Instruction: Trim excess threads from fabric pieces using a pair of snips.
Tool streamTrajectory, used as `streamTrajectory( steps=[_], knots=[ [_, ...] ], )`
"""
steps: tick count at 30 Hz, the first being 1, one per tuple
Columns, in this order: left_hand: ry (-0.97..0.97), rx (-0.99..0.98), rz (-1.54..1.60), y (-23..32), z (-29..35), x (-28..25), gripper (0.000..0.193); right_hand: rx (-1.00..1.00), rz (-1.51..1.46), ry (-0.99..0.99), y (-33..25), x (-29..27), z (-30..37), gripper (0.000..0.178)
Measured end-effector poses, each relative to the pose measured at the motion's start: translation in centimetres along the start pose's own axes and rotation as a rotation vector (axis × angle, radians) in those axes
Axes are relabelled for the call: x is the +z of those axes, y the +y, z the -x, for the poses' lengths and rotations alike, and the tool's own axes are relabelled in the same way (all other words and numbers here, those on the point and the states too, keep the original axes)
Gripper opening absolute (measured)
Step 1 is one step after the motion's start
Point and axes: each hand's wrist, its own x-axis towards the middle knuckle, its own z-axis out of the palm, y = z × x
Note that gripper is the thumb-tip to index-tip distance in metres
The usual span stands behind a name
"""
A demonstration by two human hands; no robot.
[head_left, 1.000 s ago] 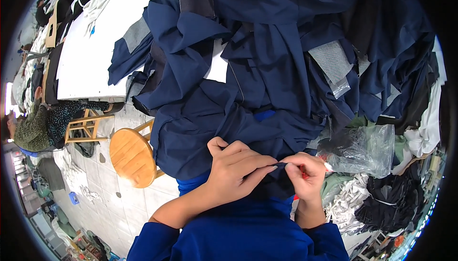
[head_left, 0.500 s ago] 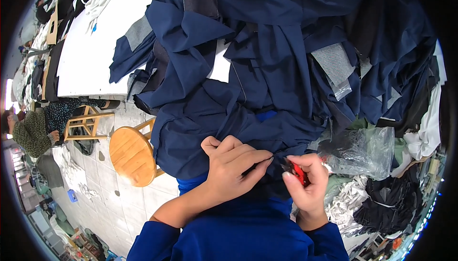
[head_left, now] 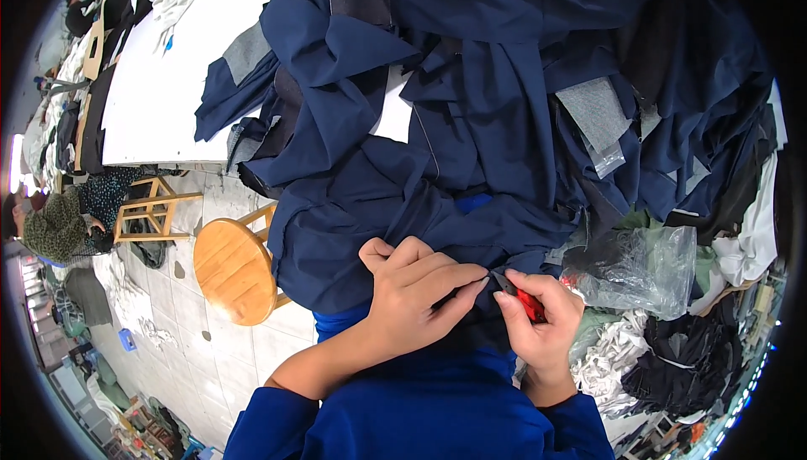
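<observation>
Navy fabric (head_left: pixel 332 212) hangs over the table edge onto my lap in loose folds. My left hand (head_left: pixel 412 296) pinches a bit of this fabric between thumb and index fingertip, the other fingers curled. Just to its right, my right hand (head_left: pixel 548 325) is closed around small red-handled thread snips (head_left: pixel 530 304). Their dark blades point toward my left fingertips, very close to the pinched cloth. Whether the blades touch it is too small to make out.
A white table (head_left: pixel 160 107) carries the navy pile. A round wooden stool (head_left: pixel 234 271) stands at left, with a person (head_left: pixel 55 225) beyond it. At right lie a clear plastic bag (head_left: pixel 651 271), white cloth scraps (head_left: pixel 614 359) and a black cloth bundle (head_left: pixel 681 359).
Both hands have shifted slightly right. The snips have turned in my right hand, so the blades now reach closer to my left fingertips. The fabric lies nearly the same.
</observation>
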Motion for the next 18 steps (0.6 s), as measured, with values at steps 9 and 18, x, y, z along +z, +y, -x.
streamTrajectory(
  steps=[9, 18],
  knots=[
    [0.045, 0.119, -0.097, -0.2, 0.2, -0.01, 0.027, 0.059, -0.047, -0.028, -0.21, -0.26, -0.12, 0.021],
    [0.058, 0.152, -0.099, -0.64, 0.79, 0.32, 0.031, 0.097, -0.152, 0.005, 0.15, -0.17, 0.07, 0.021]
  ],
)
